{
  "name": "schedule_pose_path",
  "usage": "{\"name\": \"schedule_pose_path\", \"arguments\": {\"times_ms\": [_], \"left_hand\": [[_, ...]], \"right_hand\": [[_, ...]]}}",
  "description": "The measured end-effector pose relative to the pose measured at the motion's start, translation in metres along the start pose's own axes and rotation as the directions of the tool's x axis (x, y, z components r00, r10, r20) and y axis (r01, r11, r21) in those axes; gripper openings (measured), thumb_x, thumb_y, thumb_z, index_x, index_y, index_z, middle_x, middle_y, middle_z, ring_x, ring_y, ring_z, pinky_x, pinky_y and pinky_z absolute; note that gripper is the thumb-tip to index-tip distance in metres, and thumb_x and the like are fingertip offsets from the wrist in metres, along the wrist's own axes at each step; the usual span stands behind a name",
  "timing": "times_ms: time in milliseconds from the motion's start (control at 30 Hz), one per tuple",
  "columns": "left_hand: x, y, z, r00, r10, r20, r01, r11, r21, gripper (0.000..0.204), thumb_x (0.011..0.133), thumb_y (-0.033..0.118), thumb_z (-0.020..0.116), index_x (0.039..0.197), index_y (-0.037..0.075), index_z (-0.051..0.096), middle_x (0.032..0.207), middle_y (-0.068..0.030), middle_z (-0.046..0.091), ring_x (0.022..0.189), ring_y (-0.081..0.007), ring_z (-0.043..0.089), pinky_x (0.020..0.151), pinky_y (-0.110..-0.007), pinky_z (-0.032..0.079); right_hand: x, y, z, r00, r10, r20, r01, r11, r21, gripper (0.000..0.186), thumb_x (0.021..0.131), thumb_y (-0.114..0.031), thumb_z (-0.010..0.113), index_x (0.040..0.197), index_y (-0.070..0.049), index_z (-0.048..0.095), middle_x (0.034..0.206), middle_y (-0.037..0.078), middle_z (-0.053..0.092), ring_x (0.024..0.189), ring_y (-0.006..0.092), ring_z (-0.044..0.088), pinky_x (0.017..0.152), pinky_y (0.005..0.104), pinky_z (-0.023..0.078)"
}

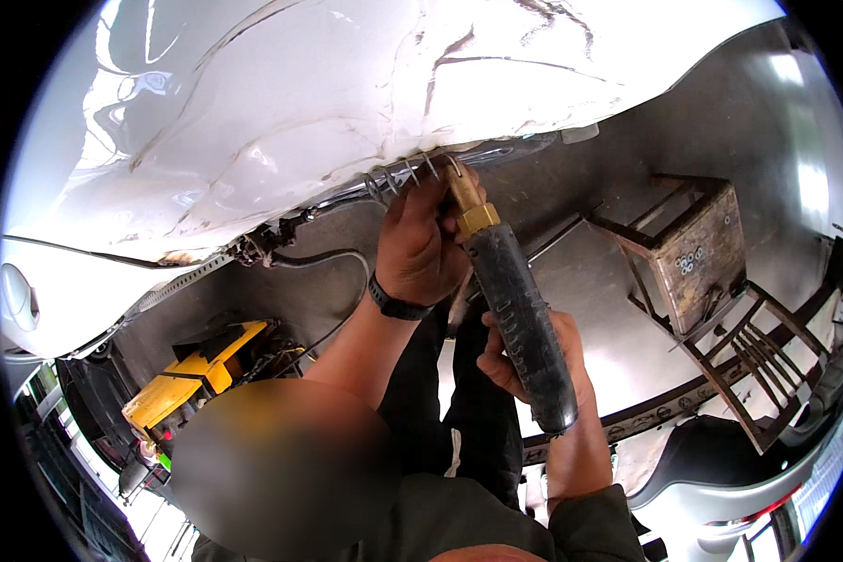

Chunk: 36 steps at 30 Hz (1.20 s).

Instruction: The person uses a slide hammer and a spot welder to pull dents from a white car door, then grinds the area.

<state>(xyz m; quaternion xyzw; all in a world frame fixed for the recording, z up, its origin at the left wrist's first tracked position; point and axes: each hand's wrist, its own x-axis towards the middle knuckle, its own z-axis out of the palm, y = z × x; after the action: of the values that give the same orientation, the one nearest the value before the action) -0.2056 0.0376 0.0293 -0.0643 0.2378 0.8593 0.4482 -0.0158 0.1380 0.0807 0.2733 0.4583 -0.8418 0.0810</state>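
Note:
A spot-welding gun (525,332) with a dark ribbed handle and a brass hex fitting (479,219) slants up to the lower edge of a white car panel (318,103). My right hand (564,351) is closed round its lower handle. Beside the brass tip, my left hand (420,244), with a black watch on its wrist, is closed, fingertips together under the panel edge. What those fingers hold is hidden. Several thin metal rings (410,171) stand in a row along that edge, just left of the tip. The panel is creased and scuffed.
A worn stool (702,253) stands to the right, with a slatted frame (759,361) near it. A yellow machine (197,375) sits at lower left. A dark cable (351,255) curves under the panel. Another pale vehicle (721,501) is at lower right. A blurred patch covers the lower left.

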Motion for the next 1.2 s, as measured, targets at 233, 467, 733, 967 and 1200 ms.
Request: {"name": "schedule_pose_path", "arguments": {"times_ms": [233, 467, 733, 967, 1200], "left_hand": [[0.000, 0.000, -0.001, 0.995, 0.014, 0.103, -0.006, 0.997, -0.078, 0.020, 0.108, 0.030, 0.052, 0.117, 0.013, 0.061, 0.094, -0.0005, 0.052, 0.078, -0.0124, 0.048, 0.066, -0.029, 0.047], [0.003, 0.002, -0.001, 0.982, 0.021, 0.190, -0.007, 0.997, -0.071, 0.021, 0.108, 0.029, 0.052, 0.118, 0.013, 0.061, 0.096, -0.0005, 0.052, 0.077, -0.0122, 0.049, 0.064, -0.029, 0.048], [0.002, 0.001, 0.002, 0.987, 0.044, 0.156, -0.033, 0.997, -0.072, 0.023, 0.108, 0.028, 0.052, 0.123, 0.013, 0.061, 0.097, -0.0004, 0.052, 0.078, -0.0119, 0.049, 0.066, -0.028, 0.048], [0.002, 0.001, 0.004, 0.988, 0.061, 0.143, -0.049, 0.995, -0.084, 0.025, 0.107, 0.027, 0.052, 0.125, 0.011, 0.061, 0.097, -0.0010, 0.052, 0.079, -0.0128, 0.048, 0.069, -0.029, 0.047], [0.002, 0.002, -0.001, 0.989, 0.055, 0.137, -0.052, 0.998, -0.025, 0.024, 0.108, 0.028, 0.051, 0.122, 0.012, 0.061, 0.097, -0.0017, 0.052, 0.079, -0.0131, 0.049, 0.069, -0.029, 0.048]], "right_hand": [[0.004, 0.004, -0.003, 0.979, -0.201, 0.027, 0.203, 0.965, -0.163, 0.035, 0.075, -0.012, 0.089, 0.103, -0.005, 0.070, 0.090, 0.008, 0.072, 0.079, 0.0181, 0.071, 0.068, 0.0326, 0.054], [0.007, 0.003, -0.003, 0.989, -0.148, 0.012, 0.148, 0.983, -0.110, 0.032, 0.076, -0.013, 0.089, 0.100, -0.006, 0.070, 0.087, 0.006, 0.073, 0.078, 0.0178, 0.071, 0.067, 0.0321, 0.054], [0.007, -0.002, -0.004, 0.975, -0.215, 0.047, 0.220, 0.942, -0.252, 0.034, 0.075, -0.014, 0.090, 0.102, -0.006, 0.071, 0.089, 0.007, 0.074, 0.080, 0.0190, 0.072, 0.069, 0.0327, 0.055], [0.008, -0.006, 0.000, 0.977, -0.213, 0.025, 0.212, 0.938, -0.275, 0.035, 0.075, -0.015, 0.090, 0.103, -0.005, 0.071, 0.092, 0.009, 0.074, 0.082, 0.0207, 0.073, 0.071, 0.0333, 0.056], [0.008, -0.002, -0.005, 0.960, -0.273, 0.059, 0.275, 0.890, -0.363, 0.035, 0.075, -0.014, 0.090, 0.102, -0.005, 0.071, 0.091, 0.009, 0.074, 0.082, 0.0216, 0.073, 0.071, 0.0338, 0.056]]}}
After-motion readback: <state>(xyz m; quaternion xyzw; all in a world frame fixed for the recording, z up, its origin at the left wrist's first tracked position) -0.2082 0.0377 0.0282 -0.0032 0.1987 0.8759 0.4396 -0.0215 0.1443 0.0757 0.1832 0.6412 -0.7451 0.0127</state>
